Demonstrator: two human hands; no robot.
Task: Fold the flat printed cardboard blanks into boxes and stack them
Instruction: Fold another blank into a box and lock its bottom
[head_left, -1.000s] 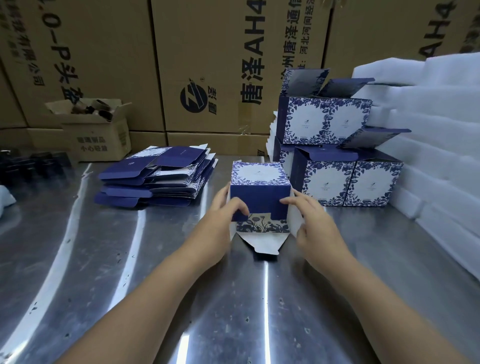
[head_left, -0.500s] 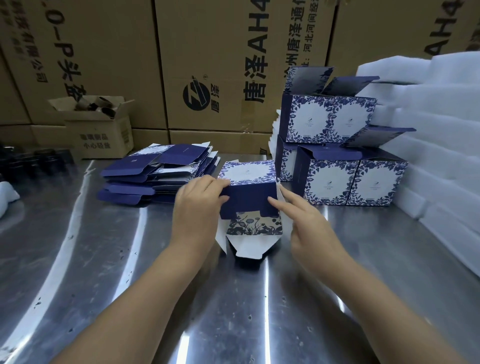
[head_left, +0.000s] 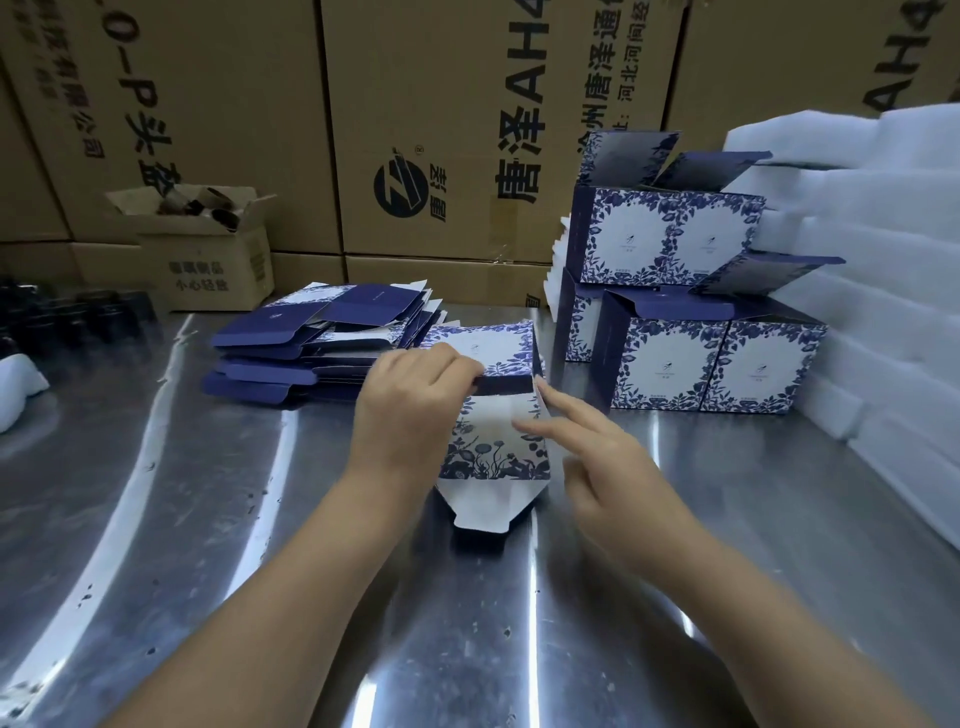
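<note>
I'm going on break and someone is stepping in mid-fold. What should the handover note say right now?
Left hand: grips the near top edge of the half-folded box.
Right hand: open, fingers straight beside the box's right side flap; contact too blurred to tell.
The box stands on the metal table, end flaps unclosed, its long printed flap lying toward you.
Done: folded boxes stacked in two layers at right, lids open.
Left: close this box, stack it, then fold the pile of flat blanks at left.
</note>
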